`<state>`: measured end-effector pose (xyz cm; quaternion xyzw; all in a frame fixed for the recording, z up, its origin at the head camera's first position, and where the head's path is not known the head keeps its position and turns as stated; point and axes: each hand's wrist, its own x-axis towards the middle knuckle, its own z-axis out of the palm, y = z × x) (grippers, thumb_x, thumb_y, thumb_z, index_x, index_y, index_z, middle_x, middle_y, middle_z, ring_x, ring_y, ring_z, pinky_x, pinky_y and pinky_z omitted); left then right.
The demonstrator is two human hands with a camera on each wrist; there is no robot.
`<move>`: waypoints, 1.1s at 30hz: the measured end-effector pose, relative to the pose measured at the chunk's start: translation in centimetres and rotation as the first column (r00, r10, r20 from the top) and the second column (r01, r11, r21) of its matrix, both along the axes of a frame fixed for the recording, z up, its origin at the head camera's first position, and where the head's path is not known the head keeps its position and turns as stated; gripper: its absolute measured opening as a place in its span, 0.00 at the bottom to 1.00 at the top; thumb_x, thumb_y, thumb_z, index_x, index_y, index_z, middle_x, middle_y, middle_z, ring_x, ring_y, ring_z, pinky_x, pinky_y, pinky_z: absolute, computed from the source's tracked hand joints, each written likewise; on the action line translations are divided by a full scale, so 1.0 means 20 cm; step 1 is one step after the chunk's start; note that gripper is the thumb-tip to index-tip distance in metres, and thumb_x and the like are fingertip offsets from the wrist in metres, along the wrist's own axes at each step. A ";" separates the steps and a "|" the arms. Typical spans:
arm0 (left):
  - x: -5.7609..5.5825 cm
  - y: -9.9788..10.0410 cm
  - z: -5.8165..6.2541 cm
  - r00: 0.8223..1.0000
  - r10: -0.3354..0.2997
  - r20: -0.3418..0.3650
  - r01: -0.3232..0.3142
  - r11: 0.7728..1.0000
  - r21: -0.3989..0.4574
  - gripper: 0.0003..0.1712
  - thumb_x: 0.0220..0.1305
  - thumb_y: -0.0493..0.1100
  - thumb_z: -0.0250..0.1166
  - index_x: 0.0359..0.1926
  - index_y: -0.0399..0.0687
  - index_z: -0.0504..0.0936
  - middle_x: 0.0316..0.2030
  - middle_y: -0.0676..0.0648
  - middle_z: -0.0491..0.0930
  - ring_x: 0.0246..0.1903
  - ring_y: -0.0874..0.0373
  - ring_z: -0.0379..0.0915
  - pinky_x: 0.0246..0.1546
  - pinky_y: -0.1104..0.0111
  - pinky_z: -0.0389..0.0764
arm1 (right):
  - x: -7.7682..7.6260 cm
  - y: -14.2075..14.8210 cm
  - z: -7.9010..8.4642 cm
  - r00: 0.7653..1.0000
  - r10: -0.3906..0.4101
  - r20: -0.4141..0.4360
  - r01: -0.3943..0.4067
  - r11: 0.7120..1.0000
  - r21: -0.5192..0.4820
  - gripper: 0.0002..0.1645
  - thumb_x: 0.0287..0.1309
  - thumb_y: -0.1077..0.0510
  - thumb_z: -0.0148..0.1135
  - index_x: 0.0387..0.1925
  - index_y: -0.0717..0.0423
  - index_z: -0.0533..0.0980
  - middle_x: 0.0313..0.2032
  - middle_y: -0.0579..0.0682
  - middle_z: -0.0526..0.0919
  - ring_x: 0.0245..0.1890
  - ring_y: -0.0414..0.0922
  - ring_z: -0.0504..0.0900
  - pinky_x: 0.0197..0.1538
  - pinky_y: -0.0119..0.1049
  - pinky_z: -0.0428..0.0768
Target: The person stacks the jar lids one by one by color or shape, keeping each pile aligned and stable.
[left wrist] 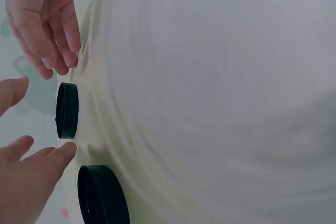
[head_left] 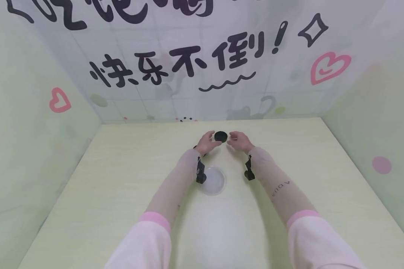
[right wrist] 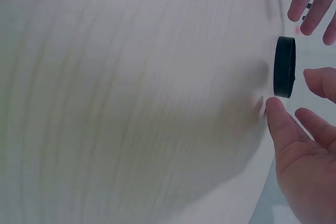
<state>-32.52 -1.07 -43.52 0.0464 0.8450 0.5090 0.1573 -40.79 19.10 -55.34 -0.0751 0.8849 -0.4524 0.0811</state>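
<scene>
A small round black cap (head_left: 220, 136) stands near the back of the table between both hands. My left hand (head_left: 207, 143) is at its left side, fingers parted and thumb close to the rim; whether they touch is unclear. On the other side my right hand (head_left: 241, 142) has loosely bent fingers, with a small gap to the cap. In the left wrist view a second black round cap (left wrist: 104, 196) lies beside the left hand; the head view mostly hides it behind the wrist. Neither hand holds anything.
A clear, shallow round dish (head_left: 214, 181) lies on the pale table (head_left: 131, 194), between the forearms and nearer to me. It looms large in the left wrist view. Printed wall sheets (head_left: 202, 101) border the table at the back and both sides.
</scene>
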 end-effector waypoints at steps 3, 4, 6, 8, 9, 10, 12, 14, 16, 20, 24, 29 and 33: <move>0.00 0.00 0.00 1.000 0.002 0.011 -0.002 1.000 0.001 0.37 0.58 0.42 0.59 0.65 0.43 0.53 0.64 0.40 0.52 0.61 0.48 0.53 0.59 0.62 0.59 | -0.24 0.07 -0.29 1.000 -0.005 0.001 0.005 1.000 -0.012 0.43 0.41 0.37 0.64 0.58 0.52 0.65 0.56 0.54 0.69 0.50 0.50 0.72 0.47 0.38 0.75; 0.00 0.00 0.00 1.000 0.002 0.013 -0.002 1.000 0.000 0.37 0.58 0.42 0.59 0.65 0.43 0.52 0.64 0.40 0.52 0.61 0.48 0.53 0.59 0.62 0.59 | -0.29 0.09 -0.36 1.000 0.001 0.008 0.000 1.000 -0.024 0.44 0.40 0.36 0.65 0.58 0.50 0.65 0.56 0.53 0.69 0.51 0.49 0.72 0.48 0.39 0.74; 0.00 0.00 0.00 1.000 0.000 0.017 0.000 1.000 -0.001 0.37 0.58 0.41 0.60 0.65 0.43 0.52 0.64 0.40 0.52 0.61 0.48 0.52 0.59 0.62 0.58 | -0.38 0.11 -0.47 1.000 0.016 0.006 -0.016 0.999 -0.028 0.45 0.37 0.34 0.65 0.58 0.47 0.65 0.56 0.50 0.68 0.51 0.47 0.72 0.49 0.40 0.73; 0.00 0.00 0.00 1.000 -0.003 0.016 0.003 1.000 -0.004 0.37 0.58 0.41 0.60 0.65 0.42 0.53 0.64 0.40 0.52 0.61 0.48 0.52 0.59 0.62 0.58 | -0.44 0.13 -0.56 1.000 0.022 0.003 -0.022 0.999 -0.031 0.45 0.36 0.34 0.66 0.58 0.44 0.65 0.56 0.47 0.69 0.50 0.46 0.73 0.49 0.40 0.73; 0.00 0.00 0.00 1.000 -0.006 0.014 0.006 1.000 -0.008 0.37 0.58 0.41 0.60 0.65 0.42 0.53 0.64 0.40 0.53 0.61 0.48 0.52 0.60 0.62 0.58 | -0.47 0.13 -0.60 1.000 0.027 0.003 -0.027 0.999 -0.031 0.44 0.37 0.35 0.66 0.58 0.43 0.65 0.56 0.47 0.69 0.50 0.45 0.73 0.49 0.40 0.73; 0.00 0.00 0.00 1.000 -0.012 0.008 0.012 1.000 -0.019 0.37 0.58 0.41 0.60 0.65 0.41 0.53 0.63 0.40 0.54 0.61 0.49 0.53 0.59 0.63 0.58 | -0.50 0.14 -0.63 1.000 0.028 0.001 -0.028 0.999 -0.028 0.43 0.37 0.35 0.66 0.58 0.43 0.65 0.56 0.46 0.69 0.50 0.45 0.73 0.49 0.40 0.73; 0.01 0.00 0.00 1.000 -0.028 -0.003 0.027 0.999 -0.044 0.37 0.58 0.42 0.60 0.65 0.40 0.54 0.63 0.39 0.56 0.60 0.49 0.54 0.59 0.63 0.59 | -0.55 0.16 -0.70 0.999 0.036 -0.003 -0.036 0.999 -0.027 0.42 0.38 0.37 0.66 0.57 0.41 0.66 0.56 0.44 0.69 0.50 0.44 0.73 0.49 0.41 0.73; 0.01 0.00 0.00 0.999 -0.043 -0.010 0.042 0.997 -0.064 0.37 0.58 0.43 0.60 0.65 0.40 0.54 0.62 0.39 0.58 0.60 0.49 0.55 0.59 0.64 0.59 | -0.58 0.17 -0.75 0.999 0.050 -0.013 -0.051 0.998 -0.035 0.41 0.38 0.36 0.66 0.57 0.40 0.66 0.55 0.43 0.69 0.49 0.44 0.73 0.49 0.41 0.73; 0.02 0.00 0.01 0.998 -0.054 -0.012 0.053 0.996 -0.073 0.37 0.58 0.43 0.60 0.65 0.40 0.54 0.61 0.39 0.59 0.59 0.49 0.56 0.58 0.64 0.60 | -0.59 0.17 -0.75 0.997 0.069 -0.037 -0.071 0.996 -0.051 0.39 0.37 0.35 0.66 0.55 0.38 0.67 0.55 0.42 0.70 0.48 0.43 0.74 0.48 0.40 0.74; 0.02 0.00 0.03 0.998 -0.058 0.006 0.058 0.998 -0.028 0.37 0.58 0.42 0.60 0.65 0.40 0.54 0.61 0.38 0.59 0.59 0.49 0.56 0.58 0.64 0.60 | -0.44 0.13 -0.54 0.992 0.092 -0.082 -0.097 0.993 -0.066 0.37 0.40 0.35 0.64 0.54 0.41 0.69 0.53 0.44 0.72 0.46 0.42 0.75 0.47 0.39 0.74; 0.02 0.00 0.04 0.997 -0.054 0.060 0.052 0.998 0.028 0.35 0.59 0.41 0.59 0.64 0.41 0.54 0.62 0.40 0.58 0.60 0.49 0.55 0.59 0.61 0.59 | -0.07 0.00 -0.03 0.997 0.079 -0.022 -0.080 0.996 -0.038 0.33 0.51 0.48 0.61 0.56 0.56 0.67 0.54 0.56 0.71 0.50 0.50 0.73 0.50 0.42 0.72; 0.03 -0.01 0.05 0.992 -0.040 0.116 0.034 0.998 0.048 0.32 0.59 0.42 0.58 0.63 0.42 0.58 0.60 0.40 0.61 0.59 0.49 0.56 0.57 0.59 0.61 | 0.34 -0.15 0.49 0.993 0.032 0.112 -0.030 0.999 -0.016 0.29 0.57 0.62 0.53 0.58 0.69 0.60 0.56 0.65 0.65 0.55 0.57 0.67 0.54 0.46 0.68; 0.04 -0.01 0.04 0.988 -0.041 0.148 0.032 0.997 0.065 0.32 0.59 0.41 0.59 0.63 0.42 0.59 0.59 0.39 0.63 0.59 0.49 0.58 0.57 0.59 0.61 | 0.44 -0.18 0.59 0.988 0.027 0.153 -0.024 1.000 -0.019 0.28 0.58 0.65 0.51 0.59 0.71 0.58 0.55 0.67 0.66 0.54 0.58 0.67 0.49 0.42 0.73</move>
